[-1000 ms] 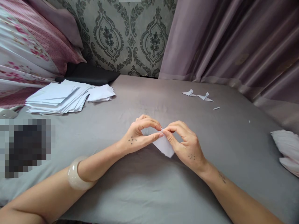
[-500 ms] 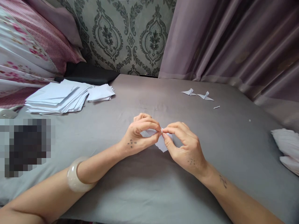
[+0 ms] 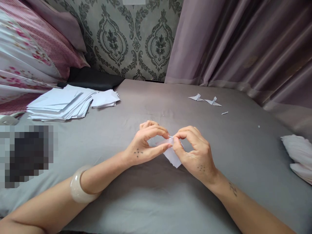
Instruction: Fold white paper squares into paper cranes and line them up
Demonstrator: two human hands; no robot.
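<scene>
Here's my bracelet (image 3: 79, 187), pale and glossy on my left forearm, and just ahead, both hands at work over the grey sheet (image 3: 156, 201)! My right hand (image 3: 196, 151) pinches the white paper (image 3: 173, 158) between finger and thumb; my left hand (image 3: 145, 143) curls at its top edge, its grip too hidden to tell! Further out, a small scrap (image 3: 224, 113) on the right, a big paper stack (image 3: 57, 102) on the left, then two winged paper folds (image 3: 213, 101) near the curtain (image 3: 219, 42)

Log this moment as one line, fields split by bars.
left hand: at white paper, grip unclear | right hand: pinching same paper | back right: two folded paper pieces | back left: paper stacks
</scene>
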